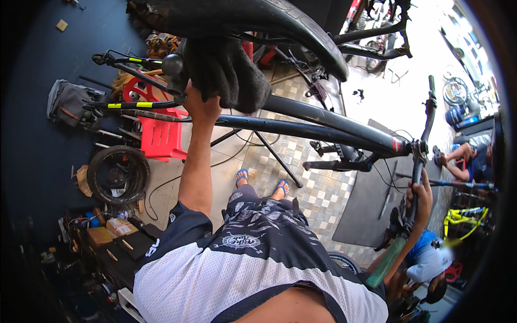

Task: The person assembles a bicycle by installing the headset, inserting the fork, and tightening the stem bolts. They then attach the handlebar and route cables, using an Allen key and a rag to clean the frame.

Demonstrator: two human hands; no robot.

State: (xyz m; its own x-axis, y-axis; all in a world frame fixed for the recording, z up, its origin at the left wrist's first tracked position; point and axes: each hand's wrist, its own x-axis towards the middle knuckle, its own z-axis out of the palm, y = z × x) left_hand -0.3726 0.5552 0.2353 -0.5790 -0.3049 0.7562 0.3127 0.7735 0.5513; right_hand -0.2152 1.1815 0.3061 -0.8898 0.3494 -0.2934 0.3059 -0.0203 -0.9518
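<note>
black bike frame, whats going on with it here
A person has both bare hands at the black bike frame. The right hand holds the handlebar, while the left hand is raised at the frame's rear part, its grip partly hidden by a dark, cloth-like thing. No wheel shows between the rear stays; a black wheel is near the red chair.

Strong daylight comes from above and beyond the right hand (421,196), blowing the floor (396,86) there out to near white. Left of the left hand (202,107), the dark blue surface (35,70) sits in dimness. Below the right hand, a hazy smear softens a co-worker's shirt (423,253). Fisheye curvature and black vignetting surround both hands.
</note>
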